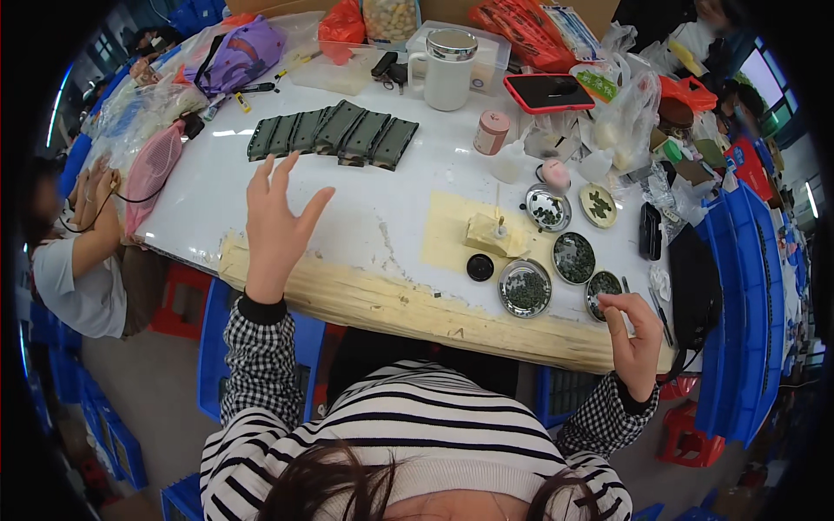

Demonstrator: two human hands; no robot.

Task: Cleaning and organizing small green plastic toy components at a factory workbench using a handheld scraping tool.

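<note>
My left hand (pixel 280 227) is raised over the left part of the table, fingers spread and nothing in it. Just beyond its fingertips lies a row of several dark green ribbed blocks (pixel 304 132). At the right, my right hand (pixel 634 336) has its thumb and forefinger bent together by a small round dish (pixel 602 293) of tiny green pieces; what they hold, if anything, is too small to make out. Beside that dish stand a second round dish (pixel 573 258) and a metal dish (pixel 525 288), both with dark green bits. A small black round cup (pixel 479 267) sits left of them.
A cream block (pixel 497 234) with a thin stick stands mid-table. Farther back are a white lidded mug (pixel 449 71), a red-cased phone (pixel 549 92) and a pink jar (pixel 492 132). Tweezer-like tools (pixel 660 314) lie far right. A person (pixel 82 260) sits at the left, by a pink mesh bag (pixel 155 178).
</note>
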